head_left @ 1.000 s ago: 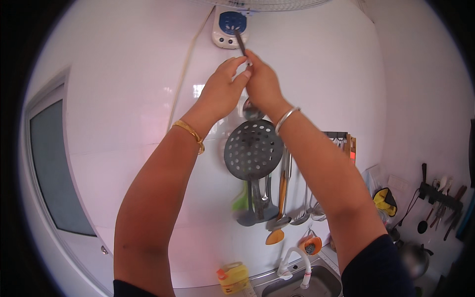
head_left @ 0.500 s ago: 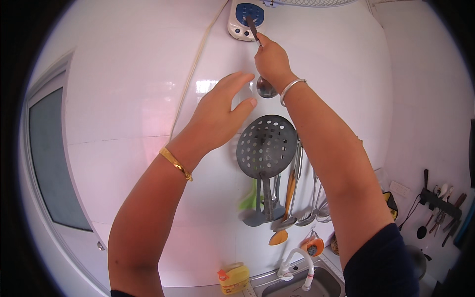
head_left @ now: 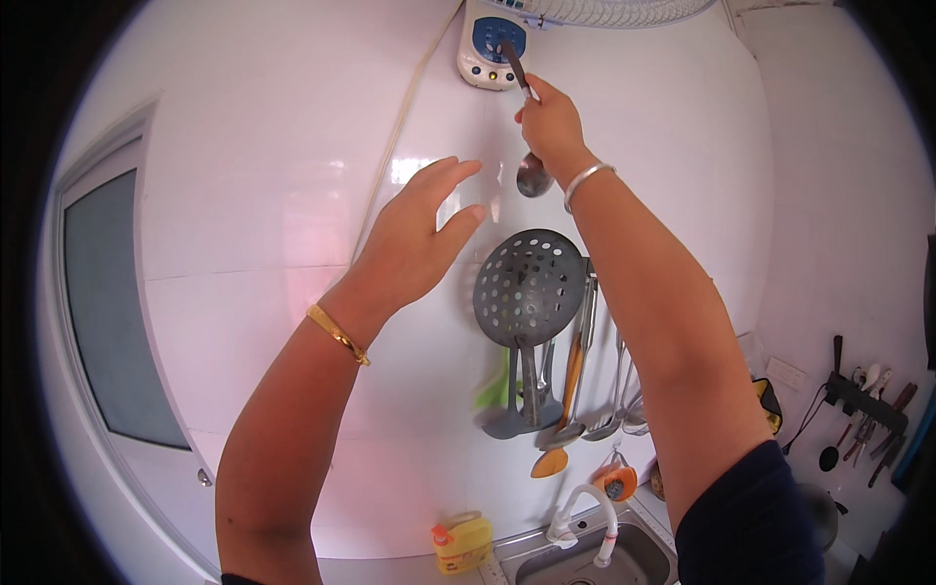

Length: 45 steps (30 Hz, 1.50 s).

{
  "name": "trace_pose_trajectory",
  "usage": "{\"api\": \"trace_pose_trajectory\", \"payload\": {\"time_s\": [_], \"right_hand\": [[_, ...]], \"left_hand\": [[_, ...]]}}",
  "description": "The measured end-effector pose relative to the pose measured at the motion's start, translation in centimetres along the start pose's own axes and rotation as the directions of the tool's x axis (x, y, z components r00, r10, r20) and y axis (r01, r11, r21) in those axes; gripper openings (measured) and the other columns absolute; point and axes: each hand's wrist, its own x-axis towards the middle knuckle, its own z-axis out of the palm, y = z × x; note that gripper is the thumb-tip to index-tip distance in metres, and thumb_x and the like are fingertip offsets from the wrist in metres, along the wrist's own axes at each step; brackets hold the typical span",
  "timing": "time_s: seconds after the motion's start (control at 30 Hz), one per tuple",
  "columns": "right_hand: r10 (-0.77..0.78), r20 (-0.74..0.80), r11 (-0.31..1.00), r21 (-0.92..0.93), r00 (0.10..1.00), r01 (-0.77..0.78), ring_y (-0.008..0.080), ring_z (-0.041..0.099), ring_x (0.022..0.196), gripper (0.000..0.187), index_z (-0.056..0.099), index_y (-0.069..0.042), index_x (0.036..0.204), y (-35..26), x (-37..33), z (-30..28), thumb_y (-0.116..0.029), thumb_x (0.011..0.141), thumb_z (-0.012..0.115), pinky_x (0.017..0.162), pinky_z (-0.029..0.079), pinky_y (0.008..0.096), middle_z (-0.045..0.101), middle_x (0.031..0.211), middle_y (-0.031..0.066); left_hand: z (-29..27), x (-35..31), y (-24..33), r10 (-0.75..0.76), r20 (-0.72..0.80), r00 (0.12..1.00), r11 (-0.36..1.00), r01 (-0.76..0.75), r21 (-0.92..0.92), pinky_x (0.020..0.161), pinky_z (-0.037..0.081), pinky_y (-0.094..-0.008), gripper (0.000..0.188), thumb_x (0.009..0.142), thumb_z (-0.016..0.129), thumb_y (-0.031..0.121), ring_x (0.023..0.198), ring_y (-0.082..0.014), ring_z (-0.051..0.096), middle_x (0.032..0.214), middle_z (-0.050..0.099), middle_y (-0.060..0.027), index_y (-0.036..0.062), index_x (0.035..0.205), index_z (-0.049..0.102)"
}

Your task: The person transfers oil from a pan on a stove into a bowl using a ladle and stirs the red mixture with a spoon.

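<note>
My right hand [head_left: 554, 125] is raised, its fingers wrapped around a metal spoon [head_left: 533, 176] held upside down. The bowl hangs below my hand, and the dark handle end points up over the blue face of a white wall fan's control panel [head_left: 485, 60]. Whether the tip presses the panel I cannot tell. My left hand [head_left: 409, 234] is open in front of the wall, thumb and fingers apart, with nothing in it. Below and between my arms hangs a large round skimmer [head_left: 531, 288] with holes.
Part of the fan grille [head_left: 624, 12] shows at the top. Several utensils, including a wooden spatula [head_left: 551, 462], hang behind the skimmer. Below stand a yellow jug [head_left: 462, 544], a white faucet [head_left: 589, 507] and a sink [head_left: 634, 556]. A knife rack [head_left: 866, 402] is at right, a door [head_left: 122, 302] at left.
My left hand has drawn slightly left and down, away from the spoon. The view has shifted a little, showing more of the fan grille. A yellow spot now shows among the panel's lower buttons.
</note>
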Motion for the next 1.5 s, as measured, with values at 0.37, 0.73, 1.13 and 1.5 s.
{"api": "trace_pose_trajectory", "payload": {"time_s": [0.37,0.73,1.13,1.5], "right_hand": [[0.188,0.368,0.901,0.305,0.911,-0.309,0.0182,0.059,0.07,0.046,0.043,-0.011,0.141,-6.7,-22.6,-13.1,-0.009,0.095,0.043,0.067,0.048,0.0288,0.061,0.08,0.0067],[0.277,0.387,0.941,0.073,0.879,-0.329,0.0284,0.066,0.083,0.059,0.039,-0.011,0.143,-15.5,-47.7,-35.6,0.003,0.088,0.054,0.072,0.053,0.0358,0.063,0.098,0.0149],[0.529,0.09,0.815,-0.33,0.844,-0.476,0.0271,0.064,0.087,0.051,0.056,-0.005,0.124,-26.6,-60.1,-64.4,-0.008,0.077,0.075,0.076,0.054,0.0353,0.062,0.099,0.0119],[0.649,-0.259,0.436,-0.644,0.715,-0.629,0.0281,0.065,0.075,0.047,0.057,-0.003,0.122,-40.8,-70.8,-90.3,-0.011,0.079,0.074,0.064,0.054,0.0341,0.062,0.091,0.0122]], "left_hand": [[0.9,-5.4,8.0,-0.274,0.104,0.956,0.88,0.293,-0.374,0.103,0.04,-0.0337,0.045,0.096,0.053,0.013,0.121,-0.0219,0.052,0.132,0.053,-0.0175,0.001,0.137,0.044],[8.7,-22.1,30.3,-0.166,0.393,0.904,0.169,0.419,-0.892,0.097,0.046,-0.0346,0.038,0.096,0.049,0.001,0.109,-0.0229,0.06,0.116,0.062,-0.0166,-0.0051,0.133,0.04],[17.8,-32.9,59.3,0.28,0.279,0.919,0.524,0.096,-0.846,0.072,0.054,-0.0325,0.029,0.077,0.067,-0.008,0.085,-0.027,0.066,0.098,0.065,-0.0119,0.0015,0.104,0.066],[21.7,-38.5,91.0,0.648,0.174,0.741,0.17,0.082,-0.982,0.073,0.053,-0.0349,0.033,0.076,0.068,-0.001,0.087,-0.0269,0.064,0.1,0.063,-0.0082,0.009,0.108,0.068]]}}
